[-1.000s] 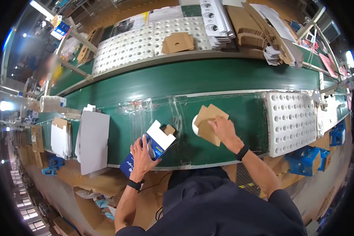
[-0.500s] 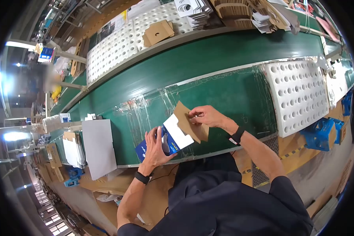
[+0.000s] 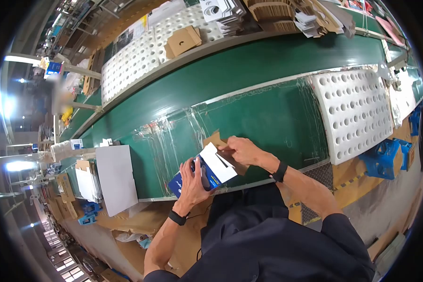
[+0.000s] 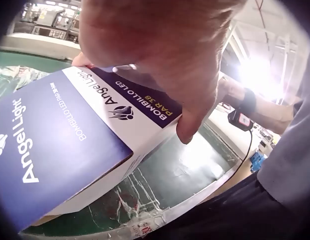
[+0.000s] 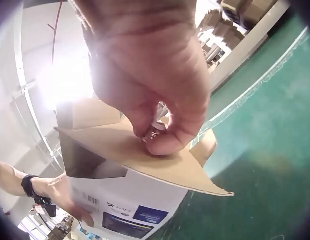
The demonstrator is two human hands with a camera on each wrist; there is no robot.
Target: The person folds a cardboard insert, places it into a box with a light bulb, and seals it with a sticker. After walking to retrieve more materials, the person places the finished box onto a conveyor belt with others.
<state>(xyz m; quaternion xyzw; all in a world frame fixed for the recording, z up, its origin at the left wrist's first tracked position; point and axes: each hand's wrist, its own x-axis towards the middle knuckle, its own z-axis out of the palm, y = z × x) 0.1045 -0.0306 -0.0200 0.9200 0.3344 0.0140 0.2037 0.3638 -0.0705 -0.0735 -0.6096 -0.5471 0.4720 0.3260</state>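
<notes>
Gripping a blue-and-white printed cardboard box [image 4: 65, 135] with the left hand [image 3: 192, 185], at the near side of the green counter [image 3: 272, 117]. Pinching a threaded metal base [image 5: 154, 132] with the right hand [image 3: 245, 151], grip narrow, against a folded brown cardboard piece [image 5: 117, 146] at the box's open end. Could crumple if caught on a white flap [image 3: 221, 165], or tilt if pinched unevenly. Rightward, a holed white foam tray [image 3: 355, 113]; below, blue plastic stools [image 3: 383, 159].

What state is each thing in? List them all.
Blue-and-white printed cardboard box: one end open, gripped by left hand.
Brown cardboard insert: folded, at the box's open end.
Silver threaded metal base: pinched in right fingers.
White perforated foam board: lying flat.
</notes>
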